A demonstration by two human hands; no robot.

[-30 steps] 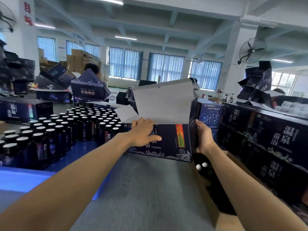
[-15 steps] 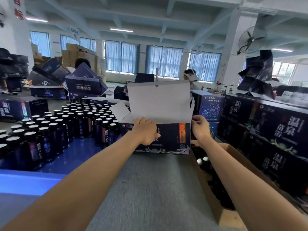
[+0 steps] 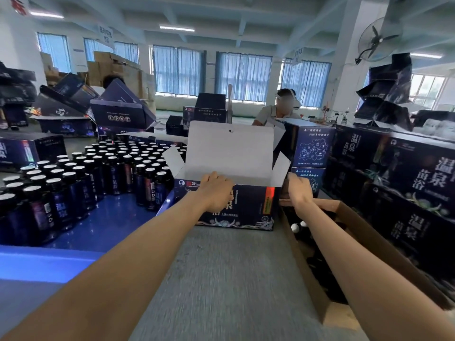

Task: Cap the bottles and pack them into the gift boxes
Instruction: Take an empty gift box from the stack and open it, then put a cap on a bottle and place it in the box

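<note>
A dark blue gift box [image 3: 248, 207] stands upright on the grey table, its white lid flap [image 3: 229, 148] raised and its side flaps spread. My left hand [image 3: 216, 190] grips the box's front top edge, fingers hooked over the rim. At the box's right top corner my right hand [image 3: 299, 190] holds the edge. Several dark bottles [image 3: 98, 173] with foil-sealed tops stand in rows on the blue surface to the left. The inside of the box is hidden.
A brown carton [image 3: 344, 217] with dark contents lies at the right by my right forearm. Stacked printed gift boxes [image 3: 398, 173] wall off the right side. More boxes [image 3: 118, 114] pile up behind the bottles. A person [image 3: 278, 112] sits beyond the box.
The box has turned to face me squarely and stands further out on the table. My right hand has shifted from its side to its top right corner. The lid flap stands straighter.
</note>
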